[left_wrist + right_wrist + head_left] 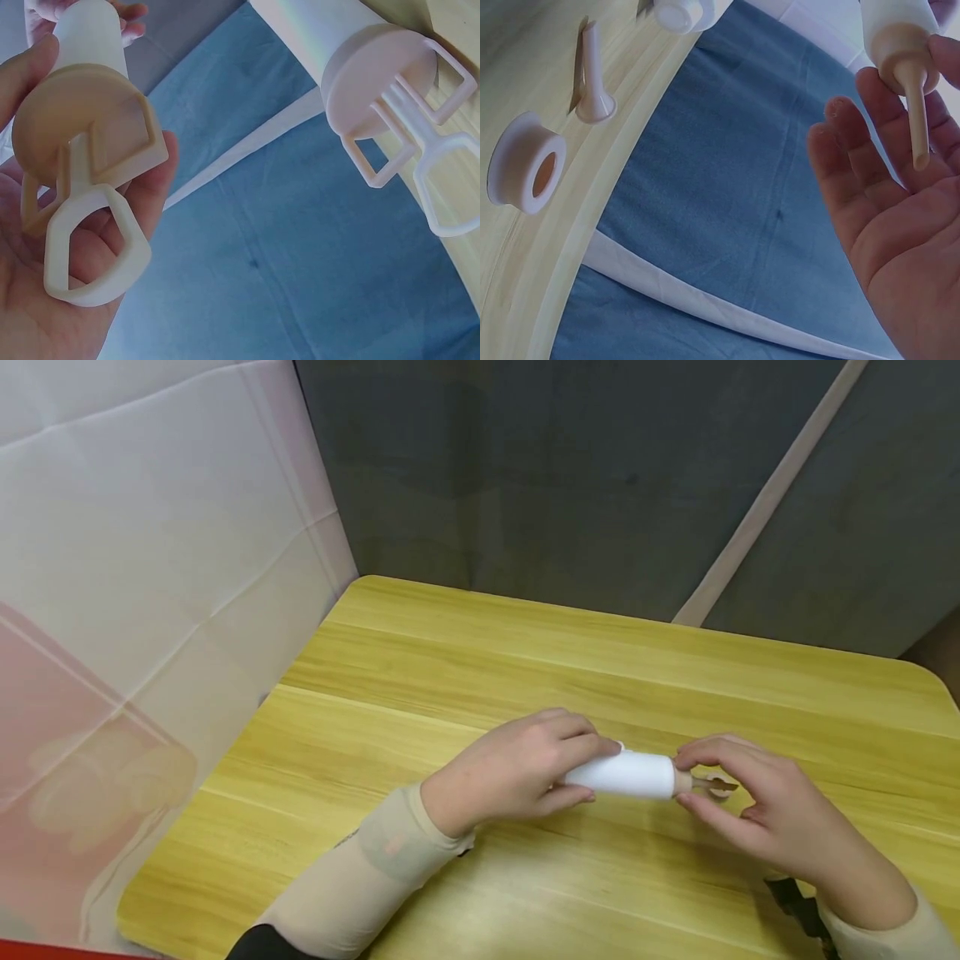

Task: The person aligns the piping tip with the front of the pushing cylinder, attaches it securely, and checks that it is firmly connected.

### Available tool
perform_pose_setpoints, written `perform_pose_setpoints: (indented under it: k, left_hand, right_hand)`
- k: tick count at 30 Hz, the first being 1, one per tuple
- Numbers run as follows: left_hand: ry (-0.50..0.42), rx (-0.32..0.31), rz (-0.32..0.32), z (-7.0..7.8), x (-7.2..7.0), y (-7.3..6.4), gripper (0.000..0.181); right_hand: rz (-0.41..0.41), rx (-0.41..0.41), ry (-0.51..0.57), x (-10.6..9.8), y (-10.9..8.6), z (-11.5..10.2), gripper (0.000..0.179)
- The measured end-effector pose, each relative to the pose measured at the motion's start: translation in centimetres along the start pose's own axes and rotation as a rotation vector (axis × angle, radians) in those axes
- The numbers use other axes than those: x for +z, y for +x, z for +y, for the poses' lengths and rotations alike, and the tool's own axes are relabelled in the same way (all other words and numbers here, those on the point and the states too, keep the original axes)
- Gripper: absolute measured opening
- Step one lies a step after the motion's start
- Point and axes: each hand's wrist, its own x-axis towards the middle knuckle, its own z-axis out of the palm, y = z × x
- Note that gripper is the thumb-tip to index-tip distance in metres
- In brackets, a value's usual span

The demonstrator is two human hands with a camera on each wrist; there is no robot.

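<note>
My left hand [517,760] holds a white icing syringe [633,775] level, its fingers round the barrel. In the left wrist view its end cap [64,112] has two finger loops and a plunger ring [56,259] above the palm. At the other end, the thumb and forefinger of my right hand [787,806] pinch the collar [682,782]. From this collar a narrow nozzle [916,120] points toward the right palm. A second syringe [315,37] like it shows in the left wrist view; the left hand hides it in the head view.
On the wooden table [420,660], under the right hand, stand a loose nozzle [592,75] and a ring collar [508,165]. A dark curtain [525,485] hangs behind the far edge, and a pale cloth [165,502] hangs at the left.
</note>
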Motion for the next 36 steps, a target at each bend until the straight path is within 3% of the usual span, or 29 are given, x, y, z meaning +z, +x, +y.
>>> perform_pose_setpoints:
  k: [7,13,16,20,26,36]
  left_hand:
    - [0.010,0.007,0.003,0.0,0.0,0.1,0.047]
    - [0.025,0.011,0.006,0.0,0.0,0.1,0.046]
    - [0.022,0.006,0.007,0.0,0.0,0.1,0.046]
    - [0.008,-0.007,-0.004,0.0,-0.1,0.2,0.046]
    - [-0.008,-0.022,-0.025,-0.1,-0.2,0.2,0.045]
    - [-0.017,-0.032,-0.033,0.0,-0.2,0.1,0.044]
  right_hand:
    - [-0.042,0.063,0.007,-0.2,-0.2,-0.1,0.020]
    - [-0.079,0.122,-0.005,-0.3,-0.4,-0.2,0.046]
    - [-0.096,0.151,-0.007,-0.4,-0.4,-0.3,0.049]
    - [-0.045,0.076,0.004,-0.2,-0.2,-0.2,0.027]
    - [0.095,-0.136,0.045,0.3,0.9,-0.2,0.041]
    - [0.102,-0.139,0.020,0.2,0.9,-0.3,0.038]
